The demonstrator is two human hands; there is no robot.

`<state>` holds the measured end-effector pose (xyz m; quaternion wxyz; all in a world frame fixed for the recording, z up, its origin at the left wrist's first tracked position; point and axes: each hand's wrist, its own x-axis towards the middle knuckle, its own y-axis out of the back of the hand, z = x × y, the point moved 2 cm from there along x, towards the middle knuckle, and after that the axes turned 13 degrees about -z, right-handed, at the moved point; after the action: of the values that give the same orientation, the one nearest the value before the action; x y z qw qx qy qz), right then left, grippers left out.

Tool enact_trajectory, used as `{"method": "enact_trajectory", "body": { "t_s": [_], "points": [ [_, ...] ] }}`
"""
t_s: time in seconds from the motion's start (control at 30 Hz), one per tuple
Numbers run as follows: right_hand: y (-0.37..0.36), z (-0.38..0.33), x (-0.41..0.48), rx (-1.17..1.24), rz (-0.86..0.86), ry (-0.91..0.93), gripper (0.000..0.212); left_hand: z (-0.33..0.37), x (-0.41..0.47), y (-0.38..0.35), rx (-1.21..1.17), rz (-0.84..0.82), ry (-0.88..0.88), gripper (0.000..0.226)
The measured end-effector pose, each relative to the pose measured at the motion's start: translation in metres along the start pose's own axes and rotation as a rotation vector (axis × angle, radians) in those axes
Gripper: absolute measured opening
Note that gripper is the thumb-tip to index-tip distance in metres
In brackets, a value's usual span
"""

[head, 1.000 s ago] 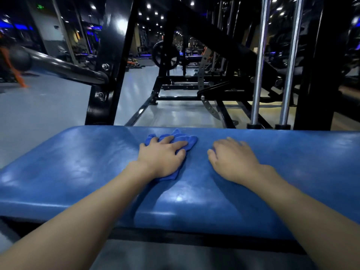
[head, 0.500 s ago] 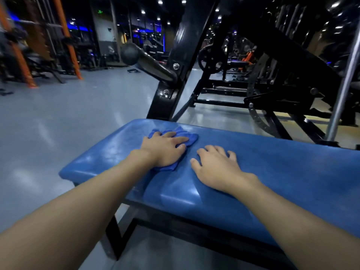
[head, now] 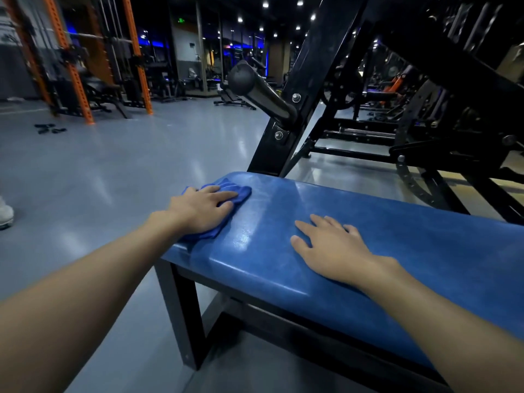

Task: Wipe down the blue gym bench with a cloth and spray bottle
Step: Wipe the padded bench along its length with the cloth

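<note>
Left hand [head: 202, 209] lies palm-down with fingers extended on a blue cloth [head: 226, 194], pressing it flat against the padded top of the blue gym bench, the counter [head: 411, 251] of this scene, at its end corner. The cloth is bunched under the palm; its folds stick out beyond the fingertips and below the wrist, where one edge reaches the counter's near rim. Right hand [head: 331, 248] rests well apart from the left, farther along the pad, fingers spread and flat on the bare vinyl, gripping nothing. Between the two hands the surface shows pale, shiny streaks under the ceiling lights [head: 265, 5].

Both forearms are bare and reach in from the lower corners of the head view. Below the left wrist a black steel leg [head: 184, 313] carries the counter's end, with grey gym floor [head: 113, 171] beyond it. Past the left hand's fingertips, a slanted black machine frame [head: 306, 89] rises from behind the counter, bolted to a thick bar with a rounded black end cap [head: 241, 78]. Beyond the right hand stand more black machine parts, among them a curved toothed adjuster [head: 408, 180]. Far off, to the outer side of the left arm, are orange rack uprights [head: 136, 55], and a white shoe [head: 5, 214] shows at the picture's edge. A spray bottle cannot be seen in this view.
</note>
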<state>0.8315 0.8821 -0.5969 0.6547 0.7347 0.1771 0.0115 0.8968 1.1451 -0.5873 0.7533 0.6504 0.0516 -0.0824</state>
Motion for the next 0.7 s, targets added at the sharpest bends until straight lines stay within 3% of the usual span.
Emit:
{"method": "enact_trajectory", "body": {
  "t_s": [0.1,0.23,0.37,0.7],
  "points": [
    [0.005,0.024,-0.015,-0.023,-0.088,0.006,0.054,-0.011,-0.016,-0.004,-0.021,0.029,-0.006,0.043],
    [-0.001,0.052,-0.039,0.003,-0.076,-0.104,0.059,-0.003,-0.038,-0.014,0.035,0.099,-0.049,0.048],
    [-0.004,0.058,-0.056,0.0,-0.063,-0.084,0.059,0.027,-0.055,-0.025,0.072,0.108,-0.076,0.056],
    [-0.006,0.117,-0.12,0.039,-0.114,-0.177,0.059,0.13,-0.081,-0.042,0.108,0.1,-0.243,0.045]
  ]
}}
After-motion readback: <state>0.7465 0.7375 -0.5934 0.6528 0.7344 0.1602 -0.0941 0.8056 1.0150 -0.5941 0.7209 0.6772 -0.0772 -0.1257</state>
